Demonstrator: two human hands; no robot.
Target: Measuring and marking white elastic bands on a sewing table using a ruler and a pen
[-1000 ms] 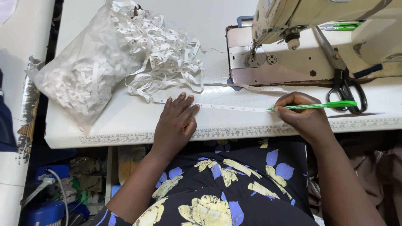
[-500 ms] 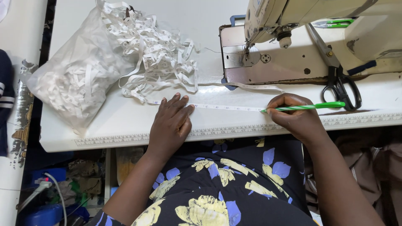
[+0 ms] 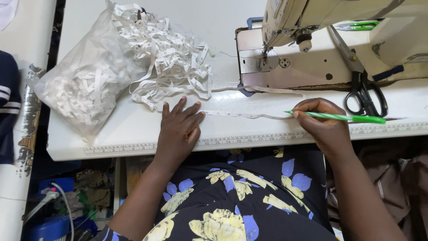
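Left hand (image 3: 178,131) lies flat on the white sewing table (image 3: 133,134), fingers spread and fully open, fingertips (image 3: 199,117) pinning one end of a narrow white label tape (image 3: 243,114). The tape runs taut to the right, just above the ruler scale printed along the table's front edge (image 3: 249,139). Right hand (image 3: 323,122) is curled closed round a green striped pen (image 3: 339,117), pinched near the tip, and the tip sits right at the tape. Marking a length looks like the step in hand. To do it well, I'd say keep that left palm heavy so the tape cannot creep, keep the strip straight and parallel to the scale, and dab lightly, since a hard stroke could drag so thin a ribbon. Behind, a loose heap of the same tape (image 3: 169,58) spills from a clear plastic bag (image 3: 84,89). The sewing machine (image 3: 321,40) and black-handled scissors (image 3: 365,96) sit well apart from the marking spot.
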